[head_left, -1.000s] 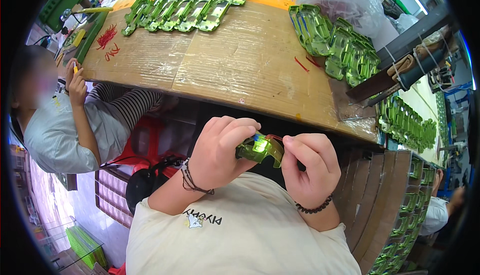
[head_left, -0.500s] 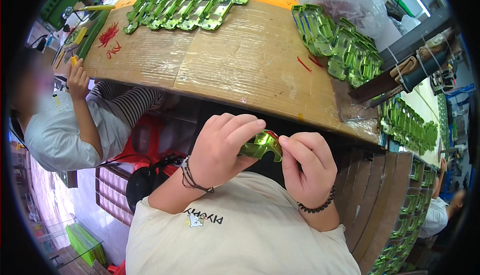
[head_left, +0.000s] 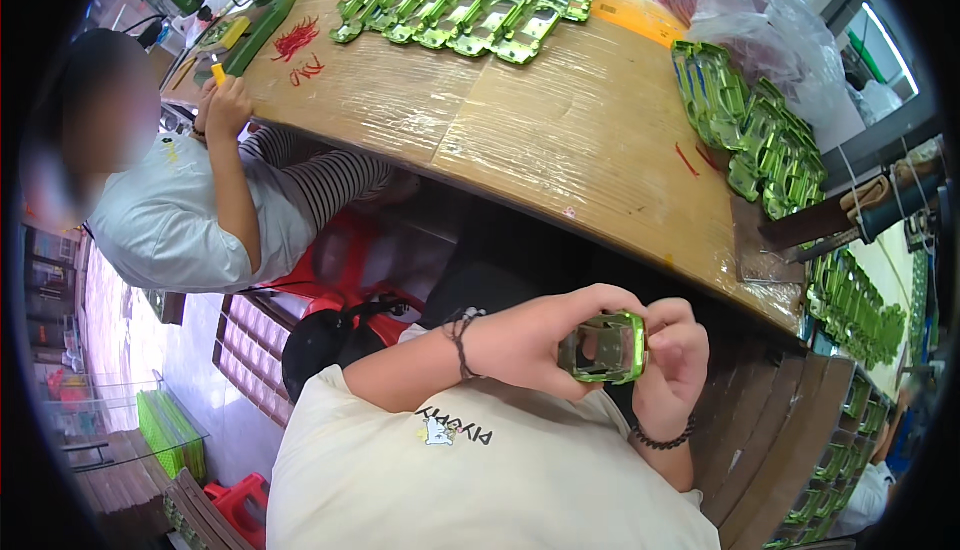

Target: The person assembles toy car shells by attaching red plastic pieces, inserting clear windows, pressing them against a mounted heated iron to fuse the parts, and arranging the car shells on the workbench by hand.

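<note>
A shiny green toy car body shell is held over my lap, in front of the table edge. My left hand grips it from the left, thumb and fingers on opposite sides, and its hollow opening shows. My right hand has its fingers curled together against the shell's right end. A little red shows there by the fingertips; whether it is a separate small piece I cannot tell.
Rows of green shells lie on the film-covered table, with more shells at its right. Red strips lie far left. A co-worker sits at the left, holding a yellow-handled tool. Stacked trays stand at my right.
The shell has been turned so its hollow opening shows. My view has shifted, and both hands with the shell now appear lower and further right in it.
</note>
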`<state>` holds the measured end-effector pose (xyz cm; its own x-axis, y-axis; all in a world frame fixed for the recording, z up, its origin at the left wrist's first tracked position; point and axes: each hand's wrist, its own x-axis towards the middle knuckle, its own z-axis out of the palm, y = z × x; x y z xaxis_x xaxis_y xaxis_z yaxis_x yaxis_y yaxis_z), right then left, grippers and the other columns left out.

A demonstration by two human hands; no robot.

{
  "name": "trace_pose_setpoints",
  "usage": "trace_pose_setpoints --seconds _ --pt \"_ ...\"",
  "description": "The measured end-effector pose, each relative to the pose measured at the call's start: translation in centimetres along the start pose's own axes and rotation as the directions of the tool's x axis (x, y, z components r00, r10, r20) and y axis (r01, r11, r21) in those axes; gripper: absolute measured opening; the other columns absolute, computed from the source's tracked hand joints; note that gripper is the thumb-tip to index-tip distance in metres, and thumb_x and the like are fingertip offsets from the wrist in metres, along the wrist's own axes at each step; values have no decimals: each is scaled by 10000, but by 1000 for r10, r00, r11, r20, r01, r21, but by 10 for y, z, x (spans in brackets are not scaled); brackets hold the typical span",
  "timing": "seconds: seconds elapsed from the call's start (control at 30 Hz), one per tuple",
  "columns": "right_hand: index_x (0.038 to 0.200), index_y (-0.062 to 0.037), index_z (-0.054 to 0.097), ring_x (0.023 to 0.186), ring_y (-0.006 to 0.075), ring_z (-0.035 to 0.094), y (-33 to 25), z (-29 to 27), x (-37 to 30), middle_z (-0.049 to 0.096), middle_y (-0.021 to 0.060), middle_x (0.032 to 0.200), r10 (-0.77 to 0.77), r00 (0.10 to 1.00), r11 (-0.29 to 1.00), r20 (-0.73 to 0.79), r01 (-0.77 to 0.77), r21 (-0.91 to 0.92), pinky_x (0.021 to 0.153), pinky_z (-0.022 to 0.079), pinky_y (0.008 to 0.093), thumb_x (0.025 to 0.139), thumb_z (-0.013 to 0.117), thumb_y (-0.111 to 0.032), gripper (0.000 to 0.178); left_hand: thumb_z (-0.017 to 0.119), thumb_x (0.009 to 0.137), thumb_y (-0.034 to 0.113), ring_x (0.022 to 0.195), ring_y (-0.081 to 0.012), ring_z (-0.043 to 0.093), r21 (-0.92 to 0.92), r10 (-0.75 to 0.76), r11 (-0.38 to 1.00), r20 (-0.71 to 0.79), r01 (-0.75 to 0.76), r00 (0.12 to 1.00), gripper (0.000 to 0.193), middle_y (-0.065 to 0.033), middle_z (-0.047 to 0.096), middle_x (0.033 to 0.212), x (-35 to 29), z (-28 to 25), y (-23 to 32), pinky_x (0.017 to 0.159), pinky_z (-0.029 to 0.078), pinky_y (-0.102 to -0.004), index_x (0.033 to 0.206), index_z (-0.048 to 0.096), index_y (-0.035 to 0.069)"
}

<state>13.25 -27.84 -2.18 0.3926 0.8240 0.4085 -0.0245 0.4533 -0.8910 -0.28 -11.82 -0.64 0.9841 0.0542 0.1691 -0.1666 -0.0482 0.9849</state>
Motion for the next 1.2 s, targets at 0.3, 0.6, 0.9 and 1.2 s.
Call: trace_pose_setpoints --seconds 0.3,0.6,0.9,1.2 --pt "1395 -41 272 1037 221 452 0 -5 -16 333 177 1383 119 992 705 36 -59 -707 821 430 333 529 940 -251 1114 708 773 -52 1207 -174 487 -802 -381 503 129 323 915 767 -95 483 1274 20 25 -38 1001 427 -312 1410 300 74" --pt "1439 -42 108 1287 271 385 17 -29 -58 310 162 1408 295 924 915 -242 -347 -207 1094 325 406 657 832 -275 1091 679 859 122 1157 -169 520 -742 -421 478 276 470 864 743 -89 488 1250 32 37 -45 954 470 -303 1455 240 63" --pt "1501 -31 183 1246 224 505 11 -30 -51 451 114 1373 257 837 966 -483 -215 141 1023 457 361 737 805 -520 1100 506 996 91 1326 -268 485 -866 -214 240 394 439 894 687 -138 340 1542 58 29 -43 1038 476 -371 1570 129 104" --pt "1464 -31 323 1236 210 530 -17 -49 -21 512 89 1356 202 801 968 -564 -77 238 1016 469 365 855 711 -470 846 504 1020 177 1275 -218 536 -845 -171 392 323 365 931 620 -128 439 1471 110 41 -21 1012 505 -340 1534 197 15"
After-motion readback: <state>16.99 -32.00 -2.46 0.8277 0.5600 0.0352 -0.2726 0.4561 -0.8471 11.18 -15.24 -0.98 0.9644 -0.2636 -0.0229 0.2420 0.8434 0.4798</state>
